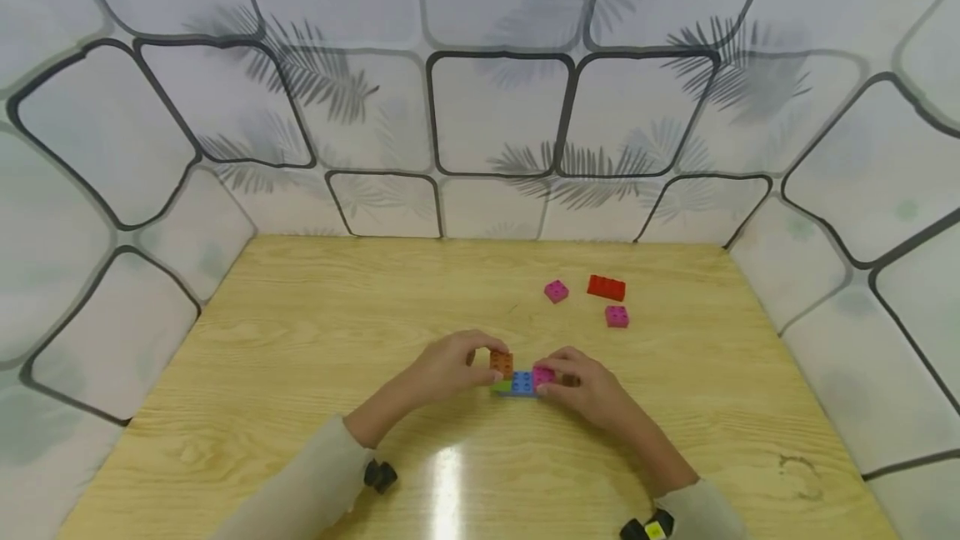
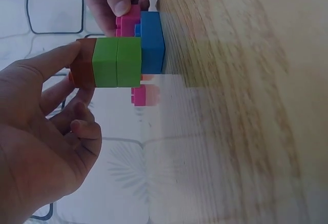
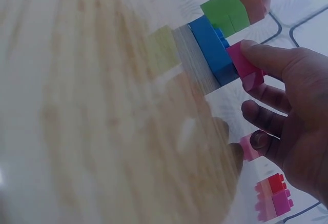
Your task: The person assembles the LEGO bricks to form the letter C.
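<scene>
A long blue toy brick (image 1: 522,382) sits in the middle of the wooden table. Two stacked green bricks (image 2: 117,62) stand on its left end, topped by an orange brick (image 1: 501,363). With thumb and fingertips my left hand (image 1: 447,369) pinches that orange brick from the left. On the blue brick's right end is a pink brick (image 1: 543,377), which my right hand (image 1: 592,394) pinches between thumb and fingers. In the head view, blue studs show between the pink brick and the stack.
Behind the right hand lie two more pink bricks, one to the left (image 1: 556,291) and one nearer (image 1: 617,317), with a longer red brick (image 1: 606,287) beside them. Patterned cloth walls (image 1: 495,115) enclose the table (image 1: 337,298) at the back and sides.
</scene>
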Action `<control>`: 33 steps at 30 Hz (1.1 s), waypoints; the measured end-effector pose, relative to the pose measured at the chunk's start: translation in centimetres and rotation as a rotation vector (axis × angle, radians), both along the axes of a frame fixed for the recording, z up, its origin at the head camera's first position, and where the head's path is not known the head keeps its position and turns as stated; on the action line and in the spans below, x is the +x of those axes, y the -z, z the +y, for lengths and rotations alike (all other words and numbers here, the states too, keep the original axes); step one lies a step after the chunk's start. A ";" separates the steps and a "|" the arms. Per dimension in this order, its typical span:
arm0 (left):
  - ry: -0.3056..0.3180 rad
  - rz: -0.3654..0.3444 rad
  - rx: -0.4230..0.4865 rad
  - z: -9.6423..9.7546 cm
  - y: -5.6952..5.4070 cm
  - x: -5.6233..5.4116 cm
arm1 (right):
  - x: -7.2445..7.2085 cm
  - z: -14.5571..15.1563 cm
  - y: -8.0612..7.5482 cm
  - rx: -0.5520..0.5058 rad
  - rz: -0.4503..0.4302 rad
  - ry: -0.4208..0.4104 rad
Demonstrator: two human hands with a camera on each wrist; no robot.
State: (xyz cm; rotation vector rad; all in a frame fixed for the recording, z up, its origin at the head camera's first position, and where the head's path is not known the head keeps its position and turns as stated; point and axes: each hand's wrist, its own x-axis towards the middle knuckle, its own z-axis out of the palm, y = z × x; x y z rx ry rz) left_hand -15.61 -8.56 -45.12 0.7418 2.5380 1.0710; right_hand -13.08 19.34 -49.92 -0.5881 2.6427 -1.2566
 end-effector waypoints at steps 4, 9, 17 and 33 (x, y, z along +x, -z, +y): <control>0.002 -0.021 0.033 0.0 0.3 -0.1 | 0.0 -0.2 0.1 -0.003 -0.011 -0.002; 0.001 -0.018 0.058 0.2 0.6 -0.2 | 0.0 -0.5 0.0 -0.008 -0.005 -0.013; -0.029 -0.014 0.092 0.3 0.9 -0.1 | 0.1 -0.6 0.0 -0.014 -0.013 -0.002; -0.030 0.037 0.090 0.7 1.1 0.0 | 0.0 -0.1 -0.1 0.016 -0.010 0.019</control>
